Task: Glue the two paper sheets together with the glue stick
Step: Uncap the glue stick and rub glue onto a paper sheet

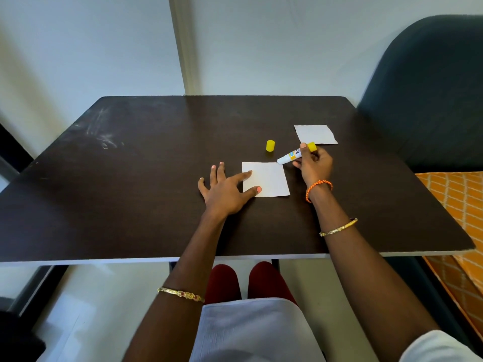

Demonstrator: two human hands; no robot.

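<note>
A white square paper sheet (269, 178) lies flat near the middle of the dark table (130, 178). My left hand (224, 189) rests flat, fingers spread, with index finger and thumb pressing the sheet's left edge. My right hand (312, 163) grips an uncapped glue stick (291, 155), white with a yellow base, tilted so its tip touches the sheet's top right corner. The yellow cap (270, 146) stands on the table behind the sheet. A second white sheet (316, 134) lies farther back on the right, apart from the first.
A dark green chair (431, 87) stands at the table's right rear. An orange patterned cushion (460, 205) sits beside the right edge. A white wall runs behind the table. My knees show under the near edge.
</note>
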